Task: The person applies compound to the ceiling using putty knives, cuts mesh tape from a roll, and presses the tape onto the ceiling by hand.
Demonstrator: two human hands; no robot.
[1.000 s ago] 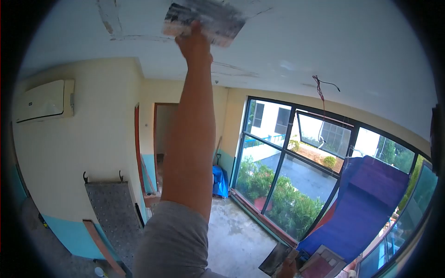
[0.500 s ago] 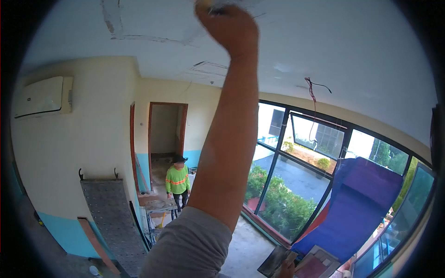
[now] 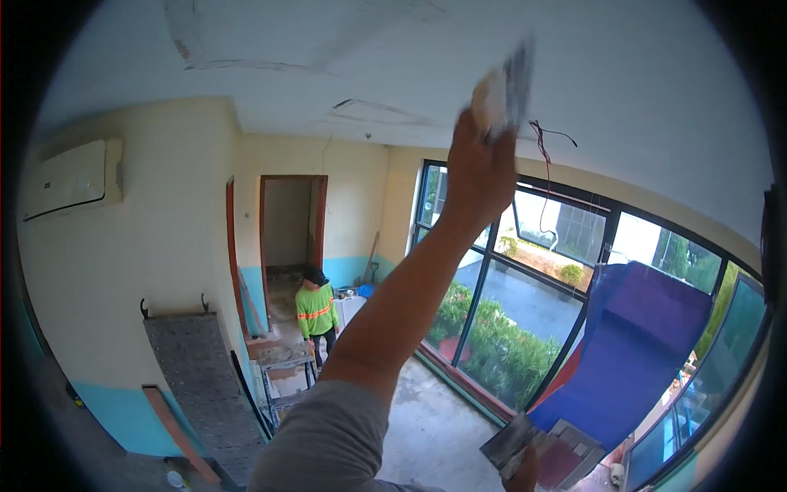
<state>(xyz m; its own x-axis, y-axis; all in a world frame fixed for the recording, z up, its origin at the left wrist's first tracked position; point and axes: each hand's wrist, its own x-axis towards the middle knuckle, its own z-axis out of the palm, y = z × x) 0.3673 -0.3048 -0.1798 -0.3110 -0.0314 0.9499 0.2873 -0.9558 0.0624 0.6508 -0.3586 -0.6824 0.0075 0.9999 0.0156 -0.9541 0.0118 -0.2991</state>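
Note:
My left hand (image 3: 484,168) is raised high near the ceiling (image 3: 369,49), with the fingers closed around a trowel (image 3: 507,90). Its pale handle shows, while its grey blade is smeared by motion; whether the blade touches the ceiling I cannot tell. Low at the bottom right, my right hand (image 3: 523,471) is closed on a flat grey rectangular plate (image 3: 508,443) with smears on its face. Part of that hand is cut off by the frame's lower edge. Rough patch lines (image 3: 246,64) run across the ceiling at the upper left.
A person in a green top (image 3: 316,310) stands below by a work stand (image 3: 283,361). Loose wires (image 3: 543,143) hang from the ceiling close to my raised hand. Windows line the right side, partly covered by a blue sheet (image 3: 631,353). A perforated metal plank (image 3: 193,369) leans at left.
My left hand with the trowel has swept right and down from the top middle, and its blade has come into view. My right hand and the plate have shifted slightly right and up.

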